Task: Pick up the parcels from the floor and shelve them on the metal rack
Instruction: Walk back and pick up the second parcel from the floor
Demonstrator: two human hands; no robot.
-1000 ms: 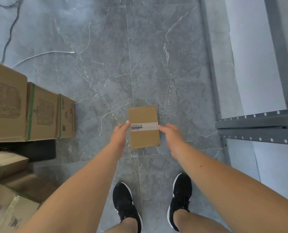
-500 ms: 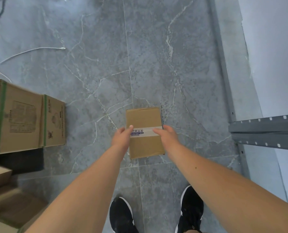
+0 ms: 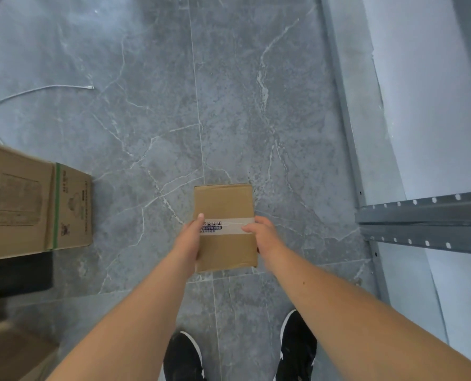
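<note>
A small brown cardboard parcel (image 3: 224,204) with a strip of printed tape across its top is at the centre of the head view, above the grey tiled floor. My left hand (image 3: 190,236) grips its left side, thumb on the tape. My right hand (image 3: 262,237) grips its right side, fingers on the top edge. The grey metal rack (image 3: 421,215) stands at the right, one perforated shelf beam jutting toward the parcel.
Large cardboard boxes with green straps (image 3: 36,207) sit on the floor at the left, more boxes (image 3: 6,350) lower left. A white cable (image 3: 36,90) lies on the tiles at upper left. My black shoes (image 3: 297,345) are below the parcel. A white wall (image 3: 426,92) runs behind the rack.
Both hands went from reaching beside the parcel to closing on its two sides. The view shifted right, so the boxes at the left slid further out of frame.
</note>
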